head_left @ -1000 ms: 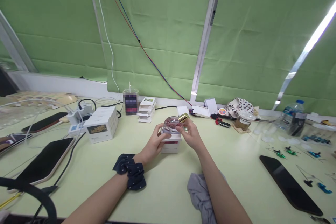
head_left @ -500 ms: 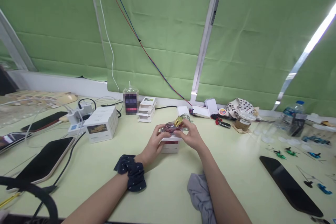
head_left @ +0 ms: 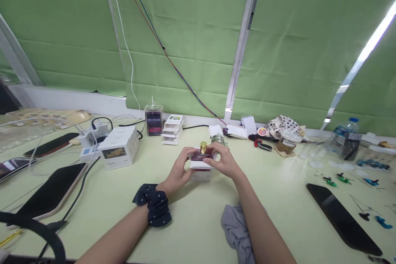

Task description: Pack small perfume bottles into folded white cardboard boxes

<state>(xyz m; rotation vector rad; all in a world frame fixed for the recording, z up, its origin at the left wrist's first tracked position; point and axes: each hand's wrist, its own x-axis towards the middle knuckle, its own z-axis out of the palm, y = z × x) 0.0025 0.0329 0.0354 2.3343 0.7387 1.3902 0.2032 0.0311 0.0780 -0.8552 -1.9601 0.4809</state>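
A small dark red perfume bottle (head_left: 198,156) with a gold cap stands upright at the top of a white box (head_left: 199,175), its lower part hidden. One white flap (head_left: 201,165) of the box sticks out toward me. My left hand (head_left: 178,168) is closed around the left side, with fingertips by the bottle and thumb low against the box. From the right, my right hand (head_left: 225,160) grips the bottle, its thumb across the front above the flap and its fingers behind. Fine finger contact is partly hidden.
A larger white box (head_left: 120,148) stands to the left, near phones and charging cables. Behind are a drink cup (head_left: 154,120) and stacked small boxes (head_left: 173,129). At right lie a phone (head_left: 342,218), a food tub (head_left: 287,142) and small coloured parts. A grey cloth (head_left: 236,231) lies under my right forearm.
The bottle has gone from tilted, its gold cap leaning right, to upright. My right fingers have moved off the cap and down beside the bottle. My left hand has barely shifted.
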